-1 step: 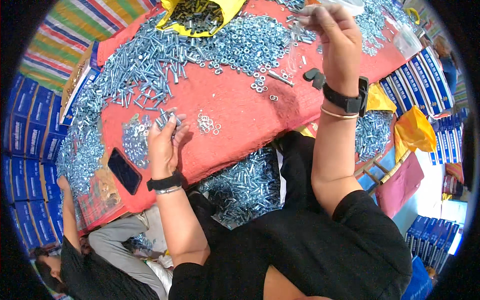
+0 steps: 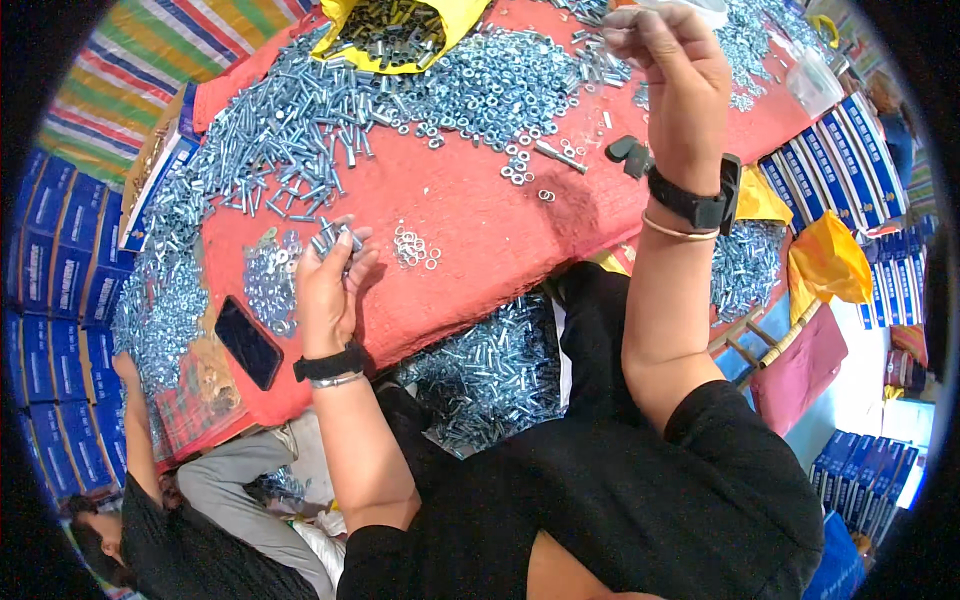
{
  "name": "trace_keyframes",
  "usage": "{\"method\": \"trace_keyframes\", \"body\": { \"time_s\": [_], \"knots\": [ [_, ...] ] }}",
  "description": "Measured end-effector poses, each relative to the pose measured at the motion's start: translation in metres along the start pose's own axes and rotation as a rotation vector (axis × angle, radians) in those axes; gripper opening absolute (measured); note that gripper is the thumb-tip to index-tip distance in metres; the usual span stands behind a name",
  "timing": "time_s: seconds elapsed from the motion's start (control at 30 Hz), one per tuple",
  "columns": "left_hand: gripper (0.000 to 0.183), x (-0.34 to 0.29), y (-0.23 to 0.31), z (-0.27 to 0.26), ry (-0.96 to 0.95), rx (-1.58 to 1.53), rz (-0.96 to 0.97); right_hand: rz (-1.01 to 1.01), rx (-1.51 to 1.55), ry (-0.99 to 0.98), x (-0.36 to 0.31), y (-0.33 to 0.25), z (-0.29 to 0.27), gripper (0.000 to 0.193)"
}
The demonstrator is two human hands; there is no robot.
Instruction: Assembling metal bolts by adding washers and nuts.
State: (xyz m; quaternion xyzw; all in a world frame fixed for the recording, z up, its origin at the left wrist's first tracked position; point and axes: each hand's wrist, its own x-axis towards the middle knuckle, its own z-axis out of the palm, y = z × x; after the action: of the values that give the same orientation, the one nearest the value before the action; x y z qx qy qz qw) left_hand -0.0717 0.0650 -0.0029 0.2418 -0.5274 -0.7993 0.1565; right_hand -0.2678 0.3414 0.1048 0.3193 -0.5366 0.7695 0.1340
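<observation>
My left hand (image 2: 330, 290) is closed around several silver bolts (image 2: 335, 240), whose shanks poke out beside the thumb, low over the red cloth. A small cluster of silver washers (image 2: 418, 250) lies just to its right. At the far right my right hand (image 2: 675, 60) is raised, thumb and fingers pressed together. What they hold, if anything, I cannot make out. Behind that hand is a clear plastic tub (image 2: 700, 12), partly hidden. Below and left of it lie a lone long bolt (image 2: 562, 157) and several loose nuts (image 2: 518, 168).
Piles of bolts (image 2: 300, 130) and nuts (image 2: 500, 85) cover the table's far side, beside a yellow bag (image 2: 450, 40) of dark fasteners. A black phone (image 2: 249, 342) lies at left. Blue boxes (image 2: 60, 250) are stacked leftward. A co-worker's arm (image 2: 138, 420) reaches in at lower left.
My right hand has shifted slightly to the right. The clear plastic strip that hung below its fingers no longer shows there. My left hand has stayed in place.
</observation>
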Motion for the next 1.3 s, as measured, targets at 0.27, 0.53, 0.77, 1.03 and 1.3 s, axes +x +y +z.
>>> {"method": "trace_keyframes", "body": {
  "time_s": [0.27,0.53,0.77,1.03,1.3],
  "knots": [
    [0.026,0.005,-0.007,0.001,0.032,0.111,-0.009,-0.016,-0.224,0.09,0.013,0.033,-0.047,0.012],
    [0.028,0.016,-0.015,-0.005,0.031,0.138,-0.054,0.259,-1.146,0.112,0.0,0.092,-0.097,0.023],
    [0.028,0.024,-0.021,-0.003,0.086,0.077,-0.064,0.342,-1.462,-0.082,-0.014,0.096,-0.082,0.021],
    [0.027,0.028,-0.024,-0.003,0.072,0.015,-0.047,0.499,-1.313,-0.545,-0.038,0.115,-0.038,0.025],
    [0.034,0.026,-0.024,-0.002,0.073,-0.016,-0.038,0.469,-1.422,-0.631,-0.048,0.136,-0.031,0.022]
  ]
}}
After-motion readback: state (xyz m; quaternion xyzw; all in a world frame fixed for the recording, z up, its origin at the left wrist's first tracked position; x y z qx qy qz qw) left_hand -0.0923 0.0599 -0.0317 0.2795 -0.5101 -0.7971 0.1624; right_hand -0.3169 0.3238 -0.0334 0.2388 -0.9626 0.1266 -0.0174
